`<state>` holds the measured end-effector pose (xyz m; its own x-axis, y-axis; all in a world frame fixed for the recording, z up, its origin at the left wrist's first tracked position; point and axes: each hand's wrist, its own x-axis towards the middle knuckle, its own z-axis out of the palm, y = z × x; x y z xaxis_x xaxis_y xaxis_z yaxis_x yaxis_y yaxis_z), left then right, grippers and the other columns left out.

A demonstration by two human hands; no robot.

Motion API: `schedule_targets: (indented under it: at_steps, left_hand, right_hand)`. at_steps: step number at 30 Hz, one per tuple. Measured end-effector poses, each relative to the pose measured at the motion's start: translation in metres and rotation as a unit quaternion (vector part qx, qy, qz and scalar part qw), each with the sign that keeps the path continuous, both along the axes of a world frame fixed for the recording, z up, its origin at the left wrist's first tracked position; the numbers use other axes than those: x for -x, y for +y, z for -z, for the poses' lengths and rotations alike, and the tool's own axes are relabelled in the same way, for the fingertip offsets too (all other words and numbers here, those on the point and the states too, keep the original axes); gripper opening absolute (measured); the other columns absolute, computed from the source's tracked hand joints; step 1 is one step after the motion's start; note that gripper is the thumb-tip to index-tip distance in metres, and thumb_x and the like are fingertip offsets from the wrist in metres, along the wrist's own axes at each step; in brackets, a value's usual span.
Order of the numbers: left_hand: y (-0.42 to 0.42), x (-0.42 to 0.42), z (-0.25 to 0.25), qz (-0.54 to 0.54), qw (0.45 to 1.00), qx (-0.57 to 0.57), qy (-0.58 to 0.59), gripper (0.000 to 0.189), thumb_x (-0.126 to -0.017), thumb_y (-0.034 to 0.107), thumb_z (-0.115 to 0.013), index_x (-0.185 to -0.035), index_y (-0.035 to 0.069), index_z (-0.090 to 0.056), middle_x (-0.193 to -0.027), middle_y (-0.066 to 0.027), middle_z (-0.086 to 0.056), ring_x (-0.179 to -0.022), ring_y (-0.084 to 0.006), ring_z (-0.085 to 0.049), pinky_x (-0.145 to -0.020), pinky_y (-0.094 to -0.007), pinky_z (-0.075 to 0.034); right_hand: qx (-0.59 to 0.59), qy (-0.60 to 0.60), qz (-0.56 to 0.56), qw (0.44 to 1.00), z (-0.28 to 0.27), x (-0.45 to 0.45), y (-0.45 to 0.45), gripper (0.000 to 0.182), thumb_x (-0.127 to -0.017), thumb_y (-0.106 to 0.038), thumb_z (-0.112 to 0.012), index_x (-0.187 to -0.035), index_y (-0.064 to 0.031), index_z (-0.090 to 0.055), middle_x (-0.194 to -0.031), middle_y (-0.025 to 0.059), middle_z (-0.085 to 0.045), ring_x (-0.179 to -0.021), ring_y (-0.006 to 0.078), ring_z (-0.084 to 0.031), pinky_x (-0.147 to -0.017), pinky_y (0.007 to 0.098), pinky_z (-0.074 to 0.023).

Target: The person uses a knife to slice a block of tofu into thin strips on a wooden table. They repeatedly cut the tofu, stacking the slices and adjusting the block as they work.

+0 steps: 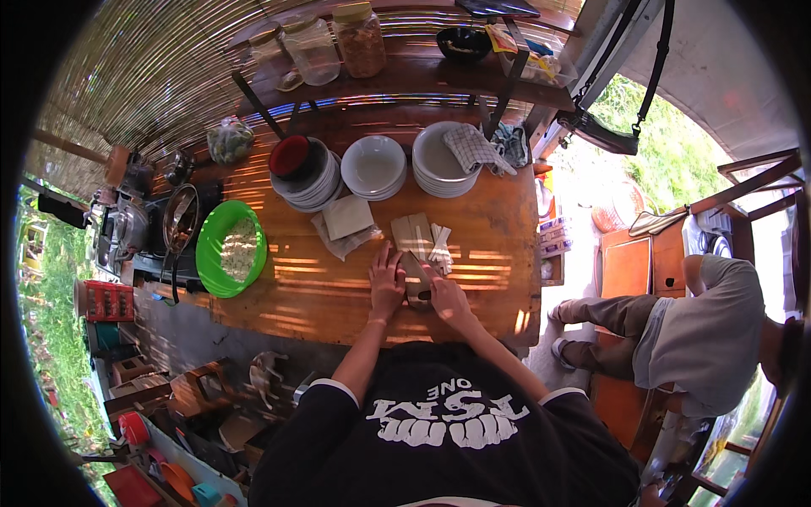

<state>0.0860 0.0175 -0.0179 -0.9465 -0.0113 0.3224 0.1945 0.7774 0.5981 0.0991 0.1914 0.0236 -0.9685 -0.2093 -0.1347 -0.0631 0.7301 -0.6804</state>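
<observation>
My left hand (387, 283) lies flat with its fingers on the near-left side of a small board (412, 229) on the wooden table (317, 291). My right hand (447, 293) is closed around part of a flat, wide blade-like tool (416, 279) with a hole near its close end; it looks like a cleaver. Pale strips (440, 247) lie crossed on the right of the board, and another lies on it. Left of these, a stack of pale square sheets (348, 220) rests on a plastic wrapper (361, 244). What is under my left fingers is hidden.
Stacked white bowls (374, 166) and plates stand along the back, with a checked cloth (467, 146) over the right stack. A green basin (203, 250) of pale shredded food stands left, beside a pan (182, 218) on a stove. Another person (703, 336) is at the right; an animal (263, 377) is on the floor.
</observation>
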Motion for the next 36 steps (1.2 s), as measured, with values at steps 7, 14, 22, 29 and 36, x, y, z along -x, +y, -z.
schedule_targets:
  at_steps: [7, 14, 22, 29, 36]
  left_hand:
    - [-0.002, -0.002, 0.002, -0.010, 1.000, 0.000, 0.003, 0.036, -0.090, 0.017, -0.052, -0.125, 0.011, -0.056, -0.144, -0.0106, -0.042, -0.131, -0.0324, -0.039, -0.107, -0.0481, -0.030]
    - [-0.003, 0.000, 0.006, -0.008, 1.000, 0.004, 0.029, 0.036, -0.089, 0.019, -0.052, -0.124, 0.010, -0.056, -0.136, -0.0113, -0.050, -0.127, -0.0322, -0.042, -0.106, -0.0482, -0.030]
    - [-0.007, -0.002, 0.002, -0.003, 0.998, -0.063, 0.000, 0.034, -0.088, 0.016, -0.053, -0.121, 0.009, -0.060, -0.131, -0.0101, -0.055, -0.126, -0.0292, -0.045, -0.106, -0.0477, -0.031]
    - [-0.055, -0.014, -0.004, 0.024, 0.991, -0.121, -0.048, 0.030, -0.087, 0.010, -0.052, -0.115, 0.006, -0.062, -0.122, -0.0133, -0.060, -0.116, -0.0326, -0.053, -0.101, -0.0416, -0.039]
    - [-0.128, 0.028, -0.054, -0.019, 0.997, -0.065, -0.027, 0.032, -0.087, 0.011, -0.054, -0.118, 0.006, -0.058, -0.124, -0.0144, -0.058, -0.116, -0.0354, -0.052, -0.098, -0.0444, -0.042]
  right_hand:
    - [-0.061, -0.059, 0.063, 0.994, -0.013, -0.002, 0.024, 0.040, -0.097, -0.019, -0.043, -0.136, -0.0141, -0.049, -0.084, 0.0278, -0.064, -0.082, 0.0453, -0.062, -0.071, 0.0536, -0.0487]
    - [-0.043, -0.023, 0.105, 0.993, -0.010, -0.007, 0.025, 0.040, -0.096, -0.019, -0.043, -0.135, -0.0128, -0.050, -0.085, 0.0292, -0.063, -0.082, 0.0457, -0.062, -0.069, 0.0536, -0.0471]
    - [-0.018, 0.036, 0.078, 0.996, -0.001, -0.012, 0.005, 0.040, -0.097, -0.017, -0.046, -0.136, -0.0140, -0.049, -0.088, 0.0264, -0.064, -0.076, 0.0457, -0.061, -0.064, 0.0527, -0.0463]
    - [-0.022, 0.122, 0.046, 0.991, 0.011, 0.000, -0.041, 0.051, -0.096, -0.012, -0.044, -0.145, -0.0237, -0.037, -0.108, 0.0250, -0.062, -0.080, 0.0418, -0.064, -0.065, 0.0517, -0.0499]
    - [-0.145, 0.030, 0.114, 0.982, 0.028, 0.005, -0.066, 0.059, -0.097, -0.014, -0.042, -0.148, -0.0381, -0.025, -0.080, 0.0254, -0.065, -0.068, 0.0442, -0.063, -0.057, 0.0547, -0.0481]
